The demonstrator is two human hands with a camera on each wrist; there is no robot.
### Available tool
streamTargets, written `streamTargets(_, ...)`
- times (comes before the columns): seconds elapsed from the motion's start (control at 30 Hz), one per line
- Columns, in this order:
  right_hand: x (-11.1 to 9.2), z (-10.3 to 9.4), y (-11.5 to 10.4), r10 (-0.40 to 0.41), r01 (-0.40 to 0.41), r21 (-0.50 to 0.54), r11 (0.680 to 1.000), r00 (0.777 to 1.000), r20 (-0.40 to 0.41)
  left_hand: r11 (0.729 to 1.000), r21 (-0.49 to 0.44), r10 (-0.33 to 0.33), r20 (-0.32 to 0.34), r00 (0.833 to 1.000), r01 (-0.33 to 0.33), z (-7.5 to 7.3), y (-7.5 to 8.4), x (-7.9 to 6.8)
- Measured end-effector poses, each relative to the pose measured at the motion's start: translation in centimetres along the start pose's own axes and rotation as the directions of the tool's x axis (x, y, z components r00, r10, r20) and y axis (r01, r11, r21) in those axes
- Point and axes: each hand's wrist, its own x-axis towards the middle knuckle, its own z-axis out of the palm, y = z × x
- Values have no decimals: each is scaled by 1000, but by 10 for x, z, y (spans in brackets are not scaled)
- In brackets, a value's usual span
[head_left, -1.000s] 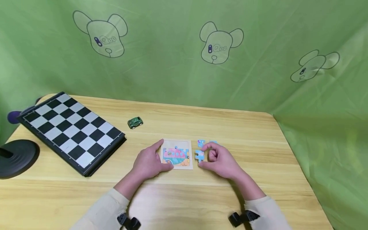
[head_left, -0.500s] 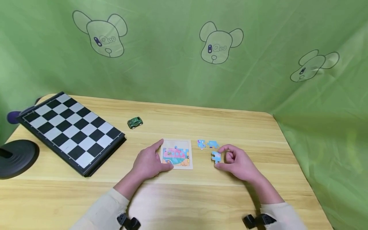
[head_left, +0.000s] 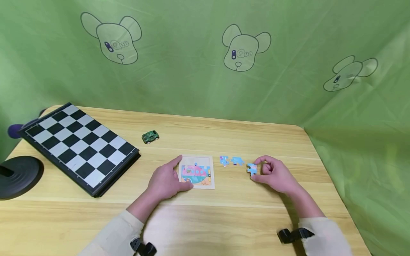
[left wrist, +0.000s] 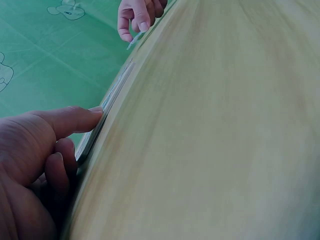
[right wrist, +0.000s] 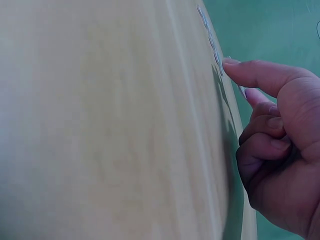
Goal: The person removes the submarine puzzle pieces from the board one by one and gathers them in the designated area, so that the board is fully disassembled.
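A small square jigsaw puzzle board [head_left: 207, 186] lies on the table, its picture partly filled with pink, teal and orange pieces. My left hand [head_left: 165, 181] grips the board at its left side, thumb at the near edge and index finger at the far corner. In the left wrist view the thumb [left wrist: 80, 120] rests on the board's edge. To the right of the board, my right hand [head_left: 277, 174] pinches a light-blue puzzle piece [head_left: 252, 169] between thumb and index finger, the other fingers curled in. Two loose blue puzzle pieces, one left [head_left: 224, 161] and one right [head_left: 237, 161], lie between board and hand.
A folded black-and-white chessboard [head_left: 80, 142] lies at the left. Behind the puzzle board is a green toy car [head_left: 150, 137]. A round black base [head_left: 22, 177] stands at the far left. Green cloth [head_left: 192, 64] hangs behind the wooden table [head_left: 205, 227].
My right hand has moved right, away from the puzzle board, with the puzzle piece pinched, uncovering the two loose pieces. The left hand stays in place on the board.
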Motion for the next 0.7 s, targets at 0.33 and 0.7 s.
streamTargets(0.33,19,-6,11,33,-35,51,998,999,37,1000,8,-4,-1,1000,4,0,-1,1)
streamTargets(0.7,32,-13,16,79,-91,119,989,992,103,1000,8,-17,-3,1000,17,1,-1,1)
